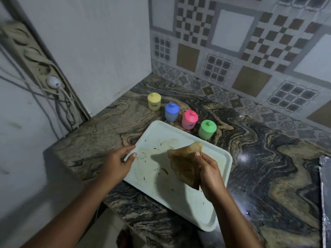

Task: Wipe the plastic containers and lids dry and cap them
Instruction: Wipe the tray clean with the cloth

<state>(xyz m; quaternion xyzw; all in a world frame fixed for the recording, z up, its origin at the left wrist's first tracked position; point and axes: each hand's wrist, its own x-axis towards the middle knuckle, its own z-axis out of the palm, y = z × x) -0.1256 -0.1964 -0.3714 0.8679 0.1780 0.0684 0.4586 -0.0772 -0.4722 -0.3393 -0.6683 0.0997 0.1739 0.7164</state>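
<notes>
Four small plastic containers stand capped in a row on the counter behind the tray: yellow point(154, 101), blue point(171, 112), pink point(189, 119) and green point(207, 129). My right hand point(209, 174) grips a brown cloth point(186, 163) and holds it above the white tray point(179, 194). My left hand point(119, 162) touches the tray's left rim with loosely bent fingers. The tray holds no containers and shows brown stains and smears.
The tray lies on a marbled stone counter point(268, 167) in a corner with patterned tiled walls. A power strip point(35, 58) with a plug and cables hangs on the left wall. A foil-like sheet point(325, 194) lies at the right edge.
</notes>
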